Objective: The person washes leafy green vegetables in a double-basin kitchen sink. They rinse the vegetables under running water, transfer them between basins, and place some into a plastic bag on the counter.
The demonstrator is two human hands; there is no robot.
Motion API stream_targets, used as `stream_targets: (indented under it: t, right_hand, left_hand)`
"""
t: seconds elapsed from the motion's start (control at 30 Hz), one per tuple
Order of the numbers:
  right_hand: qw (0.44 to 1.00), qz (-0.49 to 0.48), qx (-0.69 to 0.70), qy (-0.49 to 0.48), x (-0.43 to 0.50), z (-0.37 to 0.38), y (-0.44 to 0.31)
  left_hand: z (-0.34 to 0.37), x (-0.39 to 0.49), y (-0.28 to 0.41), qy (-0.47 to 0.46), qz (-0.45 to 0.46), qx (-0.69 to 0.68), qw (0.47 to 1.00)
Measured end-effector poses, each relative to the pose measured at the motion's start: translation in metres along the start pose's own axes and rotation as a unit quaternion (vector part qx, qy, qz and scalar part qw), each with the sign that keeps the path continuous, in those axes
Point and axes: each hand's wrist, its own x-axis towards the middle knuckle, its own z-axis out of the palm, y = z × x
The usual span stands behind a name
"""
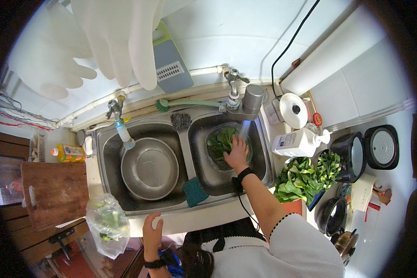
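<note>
My right hand reaches into the right basin of a steel double sink, fingers spread over dark leafy greens. The leaves sit in a clear container, partly hidden by the hand. Water runs from a filter-type spout beside my fingers. My left hand is empty, its fingers apart, by the counter's front edge. To its left a clear plastic bag with greenery inside hangs over that edge. A wide steel bowl rests in the left basin, and a teal cloth drapes over the front rim.
More cut greens are heaped right of the sink, near a white pump bottle. A wooden cutting board lies at left. A second tap overhangs the steel bowl. White gloves hang at upper left; a green brush lies behind the sink.
</note>
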Motion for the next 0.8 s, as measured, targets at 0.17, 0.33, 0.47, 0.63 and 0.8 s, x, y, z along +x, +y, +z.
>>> stream_targets:
  t: [0.17, 0.33, 0.47, 0.63, 0.8]
  right_hand:
    - [0.992, 0.022, -0.081, -0.097, -0.005, 0.006, -0.015]
    - [0.980, 0.005, -0.134, -0.144, 0.021, 0.023, -0.006]
    - [0.973, -0.026, -0.157, -0.170, 0.044, 0.046, 0.017]
    - [0.968, -0.039, -0.194, -0.158, 0.062, 0.063, 0.030]
    - [0.979, -0.052, -0.146, -0.132, 0.055, 0.039, 0.032]
  left_hand:
    - [0.004, 0.003, -0.005, 0.001, -0.003, -0.002, 1.000]
    - [0.011, 0.006, -0.009, -0.022, -0.008, 0.000, 1.000]
    - [0.015, 0.006, -0.010, -0.014, -0.016, 0.002, 1.000]
    - [0.018, 0.004, -0.009, -0.009, -0.027, -0.018, 0.999]
    - [0.015, 0.002, -0.007, -0.010, -0.001, 0.003, 1.000]
